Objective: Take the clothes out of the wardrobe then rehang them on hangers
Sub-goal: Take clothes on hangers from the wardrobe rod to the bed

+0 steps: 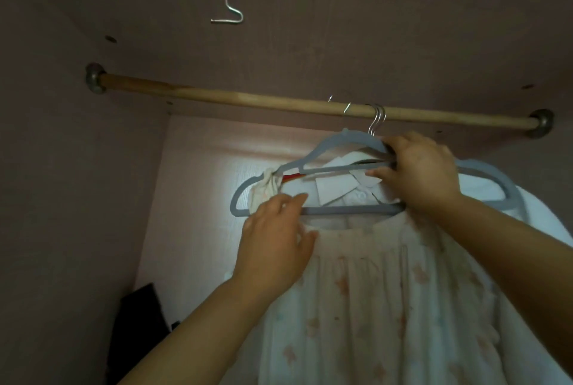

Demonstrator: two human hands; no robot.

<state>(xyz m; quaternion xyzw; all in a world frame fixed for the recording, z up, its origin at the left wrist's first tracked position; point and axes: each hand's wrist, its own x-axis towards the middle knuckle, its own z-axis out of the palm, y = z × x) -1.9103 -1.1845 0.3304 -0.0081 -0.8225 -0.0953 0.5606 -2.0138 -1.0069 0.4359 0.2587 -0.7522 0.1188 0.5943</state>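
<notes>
2 forearms come up from the bottom edge, 2 hands up at the hangers. Left hand (pixel 276 238) is nearest: fingers straight and loosely spread, tips touching the bunched cloth (pixel 266 189) at the left end of the front grey hanger (pixel 341 210), no grip. Right hand (pixel 421 173) is higher and to the right, fingers curled round the front grey hanger near its neck, thumb pinching from below.

1 pale floral garment (pixel 387 291) hangs below both hands, gathered at the neckline, its left shoulder part bunched on the hanger end. 1 white garment (pixel 542 214) is just behind it on the right, on the second grey hanger (pixel 486 167). White collar flaps (pixel 335 189) show through the front hanger; which garment they belong to is unclear.

2 grey hangers counted for sure. 2 silver hooks (pixel 376 120) sit side by side over the wooden rod (pixel 248 99); 2 more small hook tips (pixel 347 107) show left of them, hangers not traceable.

1 rod, 2 metal end brackets (pixel 94 79). Behind: pinkish wardrobe back panel (pixel 192 183), 1 dark item (pixel 139 322) low left. On the wardrobe ceiling, 1 bent wire hook (pixel 229 17)
</notes>
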